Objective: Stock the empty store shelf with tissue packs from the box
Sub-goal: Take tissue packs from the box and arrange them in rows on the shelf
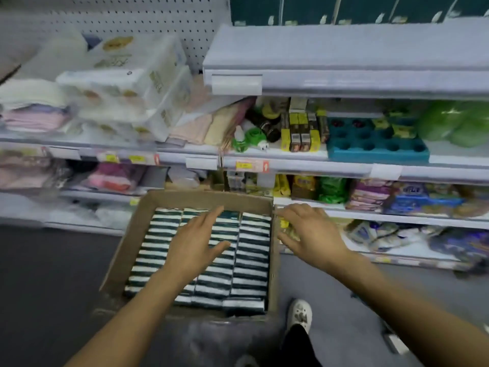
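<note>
1. I see my left hand (194,243) spread flat with straight fingers over the tissue packs (211,255), which stand in tight rows inside the cardboard box (124,250) on the floor in front of the shelving. It grips nothing; whether the palm touches the packs I cannot tell.
2. My right hand (308,230) hovers at the box's right wall with fingers loosely bent, grasping nothing.
3. Risk, as I judge it: the packs are wedged tight, so pulling one could drag its neighbours up and spill them onto the floor (47,274).
4. Risk: the right hand sits at the box edge; a push there could slide or tip the box away from me.
5. Risk: the empty shelf (344,46) is well above the box, so a large handful carried up could slip from my grip.
6. Risk: my foot in a white shoe (300,312) is just beside the box, and a step could knock it.
7. Hard to see: the whole view is blurred, so pack labels and price tags are unreadable.
8. Hidden: my left forearm covers part of the middle rows, and the near box wall hides the pack bottoms, so I cannot tell how many layers there are.
9. Cut off: the dark green packs (344,9) on top run out of view.
</note>
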Demonstrator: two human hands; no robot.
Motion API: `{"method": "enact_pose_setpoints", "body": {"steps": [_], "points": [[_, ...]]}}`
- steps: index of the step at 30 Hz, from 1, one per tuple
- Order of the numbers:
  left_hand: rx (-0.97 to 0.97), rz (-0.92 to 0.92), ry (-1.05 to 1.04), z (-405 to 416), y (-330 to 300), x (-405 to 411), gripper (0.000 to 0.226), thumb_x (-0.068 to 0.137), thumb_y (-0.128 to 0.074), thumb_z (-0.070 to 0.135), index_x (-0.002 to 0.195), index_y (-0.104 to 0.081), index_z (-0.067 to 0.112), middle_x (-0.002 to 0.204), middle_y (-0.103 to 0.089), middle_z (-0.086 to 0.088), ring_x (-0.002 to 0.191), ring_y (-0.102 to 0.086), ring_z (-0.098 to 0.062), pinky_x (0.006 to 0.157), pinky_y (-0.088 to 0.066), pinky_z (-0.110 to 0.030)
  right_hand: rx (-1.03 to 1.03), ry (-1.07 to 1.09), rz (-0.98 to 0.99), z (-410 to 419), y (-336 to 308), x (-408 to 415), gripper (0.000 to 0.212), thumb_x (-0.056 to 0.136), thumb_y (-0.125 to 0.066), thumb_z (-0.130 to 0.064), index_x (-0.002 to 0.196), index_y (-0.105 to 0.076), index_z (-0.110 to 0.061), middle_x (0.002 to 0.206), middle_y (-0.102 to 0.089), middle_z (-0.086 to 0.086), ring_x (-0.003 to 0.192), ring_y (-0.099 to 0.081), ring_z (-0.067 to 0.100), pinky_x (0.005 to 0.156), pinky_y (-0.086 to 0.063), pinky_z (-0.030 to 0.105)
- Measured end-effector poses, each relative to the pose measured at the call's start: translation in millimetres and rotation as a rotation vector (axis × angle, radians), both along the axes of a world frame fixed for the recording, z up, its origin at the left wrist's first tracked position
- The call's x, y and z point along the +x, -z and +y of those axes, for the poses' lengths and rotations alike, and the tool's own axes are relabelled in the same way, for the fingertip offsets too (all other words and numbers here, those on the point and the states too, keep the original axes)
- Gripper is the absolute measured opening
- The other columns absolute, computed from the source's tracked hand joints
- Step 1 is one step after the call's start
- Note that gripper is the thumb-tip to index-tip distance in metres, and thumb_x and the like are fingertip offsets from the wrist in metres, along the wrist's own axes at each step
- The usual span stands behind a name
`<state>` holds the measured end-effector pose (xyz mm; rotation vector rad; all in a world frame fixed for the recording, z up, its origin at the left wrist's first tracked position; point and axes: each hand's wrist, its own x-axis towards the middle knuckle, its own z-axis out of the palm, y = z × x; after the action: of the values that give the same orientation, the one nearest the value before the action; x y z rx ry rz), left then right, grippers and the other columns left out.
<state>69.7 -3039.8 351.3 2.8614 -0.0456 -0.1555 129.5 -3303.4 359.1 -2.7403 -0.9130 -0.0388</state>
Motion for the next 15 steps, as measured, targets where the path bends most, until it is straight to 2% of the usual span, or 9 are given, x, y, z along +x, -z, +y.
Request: {"method": "enact_pose_setpoints", "body": {"steps": [3, 5, 7, 10, 13, 15], "points": [[-0.063, 0.105, -0.072, 11, 33, -25, 0.079, 0.091, -0.059, 0.054, 0.154, -0.016, 0.035, 0.151, -0.04, 0.002, 0.125, -0.051, -0.021, 0.092, -0.05, -0.039, -0.084, -0.062, 0.173, 15, 26, -16, 0.045, 0.095, -0.053, -0.044, 0.135, -0.052, -0.025, 0.131, -0.057, 0.001, 0.123, -0.049, 0.026, 0.098, -0.039, 0.042], [-0.092, 0.172, -0.107, 16, 54, -37, 0.078, 0.091, -0.059, 0.052, 0.155, -0.017, 0.034, 0.154, -0.038, 0.001, 0.129, -0.048, -0.021, 0.093, -0.049, -0.038, -0.148, -0.127, 0.259, 23, 47, -21, 0.044, 0.097, -0.05, -0.046, 0.137, -0.049, -0.027, 0.134, -0.054, -0.001, 0.126, -0.045, 0.023, 0.102, -0.034, 0.038], [-0.118, 0.237, -0.14, 19, 75, -44, 0.077, 0.092, -0.059, 0.05, 0.155, -0.018, 0.033, 0.154, -0.038, 0.001, 0.134, -0.045, -0.021, 0.098, -0.047, -0.038, -0.181, -0.204, 0.326, 30, 69, -24, 0.039, 0.096, -0.05, -0.046, 0.131, -0.054, -0.026, 0.128, -0.058, -0.001, 0.121, -0.049, 0.023, 0.098, -0.034, 0.035], [-0.139, 0.351, -0.196, 23, 106, -50, 0.071, 0.094, -0.06, 0.044, 0.153, -0.022, 0.032, 0.151, -0.042, 0.0, 0.128, -0.05, -0.021, 0.098, -0.047, -0.04, -0.275, -0.31, 0.409, 37, 104, -30, 0.033, 0.095, -0.052, -0.044, 0.118, -0.062, -0.022, 0.114, -0.065, 0.002, 0.109, -0.055, 0.026, 0.094, -0.036, 0.033], [-0.121, 0.449, -0.214, 31, 137, -53, 0.063, 0.094, -0.061, 0.04, 0.149, -0.033, 0.031, 0.149, -0.045, -0.003, 0.129, -0.05, -0.022, 0.099, -0.047, -0.039, -0.367, -0.4, 0.44, 46, 136, -39, 0.03, 0.094, -0.051, -0.045, 0.097, -0.066, -0.019, 0.094, -0.068, 0.006, 0.094, -0.059, 0.03, 0.092, -0.038, 0.035], [-0.107, 0.49, -0.221, 38, 155, -52, 0.054, 0.094, -0.061, 0.039, 0.144, -0.042, 0.03, 0.141, -0.053, 0.0, 0.121, -0.055, -0.02, 0.096, -0.049, -0.036, -0.417, -0.437, 0.416, 53, 154, -43, 0.034, 0.092, -0.049, -0.048, 0.095, -0.066, -0.019, 0.093, -0.068, 0.006, 0.094, -0.058, 0.03, 0.093, -0.035, 0.034]]}}
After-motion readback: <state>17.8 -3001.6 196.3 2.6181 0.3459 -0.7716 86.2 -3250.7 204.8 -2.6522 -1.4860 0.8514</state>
